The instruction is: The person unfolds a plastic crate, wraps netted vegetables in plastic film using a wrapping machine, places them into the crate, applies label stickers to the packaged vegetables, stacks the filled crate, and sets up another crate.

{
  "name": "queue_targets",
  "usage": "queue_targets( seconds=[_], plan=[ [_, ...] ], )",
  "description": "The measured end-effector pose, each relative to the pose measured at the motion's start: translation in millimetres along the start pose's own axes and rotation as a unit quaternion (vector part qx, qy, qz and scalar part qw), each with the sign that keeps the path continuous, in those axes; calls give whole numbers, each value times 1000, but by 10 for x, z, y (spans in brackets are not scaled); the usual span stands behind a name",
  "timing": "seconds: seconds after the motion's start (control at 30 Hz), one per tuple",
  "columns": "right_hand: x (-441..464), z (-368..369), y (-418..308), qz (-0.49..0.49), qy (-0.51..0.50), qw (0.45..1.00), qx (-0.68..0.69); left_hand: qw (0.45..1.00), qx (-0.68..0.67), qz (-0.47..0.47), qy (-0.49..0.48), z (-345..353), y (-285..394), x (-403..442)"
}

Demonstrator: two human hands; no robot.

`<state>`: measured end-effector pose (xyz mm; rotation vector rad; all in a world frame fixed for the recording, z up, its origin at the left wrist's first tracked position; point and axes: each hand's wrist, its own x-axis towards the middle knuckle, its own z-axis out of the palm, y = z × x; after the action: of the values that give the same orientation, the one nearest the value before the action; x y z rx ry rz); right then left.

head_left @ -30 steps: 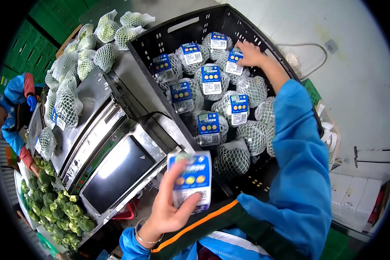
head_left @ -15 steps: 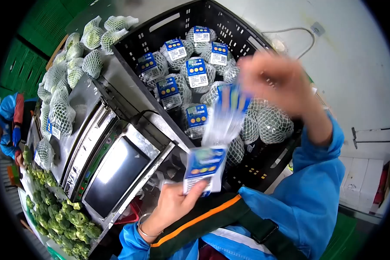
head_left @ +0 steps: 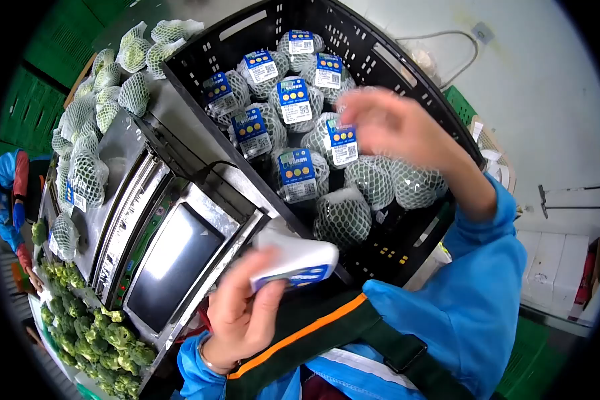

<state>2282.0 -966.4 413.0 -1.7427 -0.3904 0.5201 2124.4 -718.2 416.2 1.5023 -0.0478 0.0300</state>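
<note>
My left hand [head_left: 243, 317] pinches a stack of blue-and-white labels [head_left: 297, 260] in front of my body; the stack is tilted, with its white backs mostly showing. Over the black crate [head_left: 247, 175], my right hand [head_left: 397, 127] is smeared by motion, so its finger grip is unclear. Right by its fingers, a blue-and-white label [head_left: 342, 142] lies on a green vegetable in a white foam net [head_left: 317, 139]. Several other netted vegetables in the crate carry labels, while a netted one [head_left: 343, 217] near the front and those below my right hand show none.
Left of the crate stands a machine with a dark screen [head_left: 173, 267]. Beyond it are more netted vegetables [head_left: 83, 127] on a metal table, and a pile of loose broccoli [head_left: 93, 340]. Another person's blue sleeve [head_left: 8, 170] is at the far left.
My right hand has moved away from the label stack, and a label now lies on the netted vegetable by it. The stack in my left hand has tipped and shifted left.
</note>
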Motion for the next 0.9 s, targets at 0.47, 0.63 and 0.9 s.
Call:
queue_targets(
  seconds=[0.47, 0.63, 0.9],
  plan=[
    [-589, 478, 972, 94, -153, 925, -335, 996, -30, -87, -2, -449, -251, -290],
    [-736, 739, 504, -122, 106, 803, -573, 994, -8, -71, -78, -521, -197, -455],
    [-948, 1278, -305, -252, 15, 929, -270, 976, 114, 77, -171, -206, -32, -259]
  ],
)
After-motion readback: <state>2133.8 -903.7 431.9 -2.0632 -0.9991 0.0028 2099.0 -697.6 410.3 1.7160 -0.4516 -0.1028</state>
